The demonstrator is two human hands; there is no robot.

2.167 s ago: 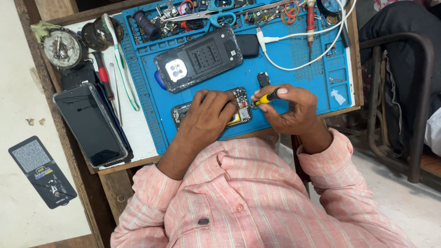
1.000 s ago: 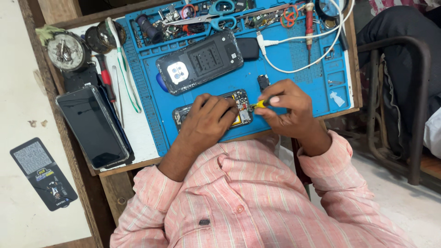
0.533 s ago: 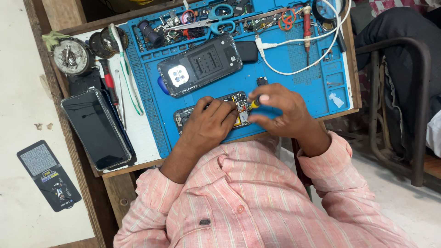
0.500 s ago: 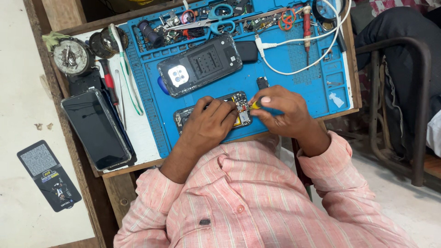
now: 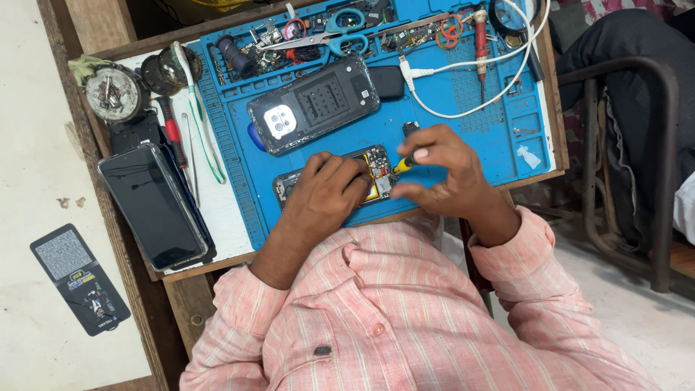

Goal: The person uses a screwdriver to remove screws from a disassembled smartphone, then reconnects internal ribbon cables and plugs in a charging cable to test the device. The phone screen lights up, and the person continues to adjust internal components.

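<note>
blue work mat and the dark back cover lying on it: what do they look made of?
Blue work mat: probably silicone or soft rubber, matte, with moulded ridges and small tray compartments along its edges. Dark back cover: likely plastic, glossy, catching glare along its rim, with a light camera window at one end; glass can't be ruled out.

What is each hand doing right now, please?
Left hand: fingers curled, pressing down on the opened phone on the blue mat.
Right hand: closed on a small yellow-handled screwdriver, tip at the phone.
</note>
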